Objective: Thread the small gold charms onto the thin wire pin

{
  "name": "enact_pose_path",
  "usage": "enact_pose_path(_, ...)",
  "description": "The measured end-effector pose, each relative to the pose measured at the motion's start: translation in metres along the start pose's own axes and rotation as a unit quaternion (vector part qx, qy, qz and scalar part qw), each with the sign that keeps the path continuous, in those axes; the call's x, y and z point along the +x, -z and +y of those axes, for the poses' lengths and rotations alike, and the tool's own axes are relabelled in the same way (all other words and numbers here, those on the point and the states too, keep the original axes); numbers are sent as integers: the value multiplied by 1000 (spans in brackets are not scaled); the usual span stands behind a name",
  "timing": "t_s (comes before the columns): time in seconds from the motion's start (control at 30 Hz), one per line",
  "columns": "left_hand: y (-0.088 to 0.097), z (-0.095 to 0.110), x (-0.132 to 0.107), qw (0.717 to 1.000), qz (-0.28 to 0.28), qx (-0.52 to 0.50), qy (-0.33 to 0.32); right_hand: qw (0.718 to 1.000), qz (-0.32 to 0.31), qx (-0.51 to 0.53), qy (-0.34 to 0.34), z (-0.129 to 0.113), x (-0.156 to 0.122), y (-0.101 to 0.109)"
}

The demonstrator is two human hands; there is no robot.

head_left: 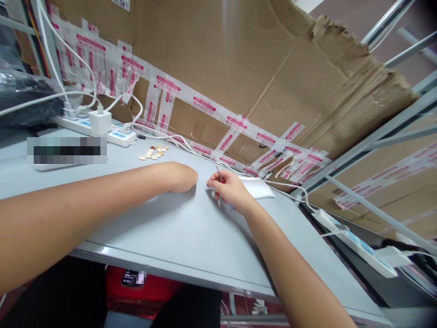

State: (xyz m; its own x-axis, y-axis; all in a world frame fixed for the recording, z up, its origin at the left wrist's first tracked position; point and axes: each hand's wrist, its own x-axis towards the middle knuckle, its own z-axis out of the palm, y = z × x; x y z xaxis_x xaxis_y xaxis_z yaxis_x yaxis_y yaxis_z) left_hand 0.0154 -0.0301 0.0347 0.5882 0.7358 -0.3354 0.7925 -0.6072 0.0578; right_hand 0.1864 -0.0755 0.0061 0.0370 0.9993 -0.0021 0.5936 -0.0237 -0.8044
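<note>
Brightness: bright, even, from overhead.
Shadows: soft, under the left hand (pixel 179 176) on the table (pixel 177 232).
Glare: pale sheen on table near edge.
Distortion: wide-angle tilt, bent edges.
Blur: two pixelated patches.

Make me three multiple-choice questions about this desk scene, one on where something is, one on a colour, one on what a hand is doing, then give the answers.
1. Where do the small buttons lie?
A. On the table near the power strip
B. In the left hand
C. On the white sheet

2. What colour is the print on the tape across the cardboard?
A. Blue
B. Green
C. Red

3. What is the right hand doing?
A. Lying flat and open
B. Holding a thin tool in its fingers
C. Gripping a cable

Answers:
1. A: the buttons sit in a loose cluster on the table, just before the power strip.
2. C: the clear tape bears red labels.
3. B: a thin tool stands up from the pinched fingers, beside the closed left hand.
</note>
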Motion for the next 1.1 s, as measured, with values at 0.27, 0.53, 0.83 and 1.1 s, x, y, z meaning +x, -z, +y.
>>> enact_pose_path(0.27,-3,-21,10,993,65,-55,-79,1000,2,17,-19,0,0,-2)
enact_pose_path(0.53,-3,-42,27,965,79,-217,-129,985,-66,145,-63,-8,-3,-2)
enact_pose_path(0.83,-15,-35,36,935,86,-318,-129,981,-70,167,-70,-10,-5,-4)
enact_pose_path(1.1,-19,-42,47,873,127,-435,-181,982,-36,171,-66,-9,-4,-2)
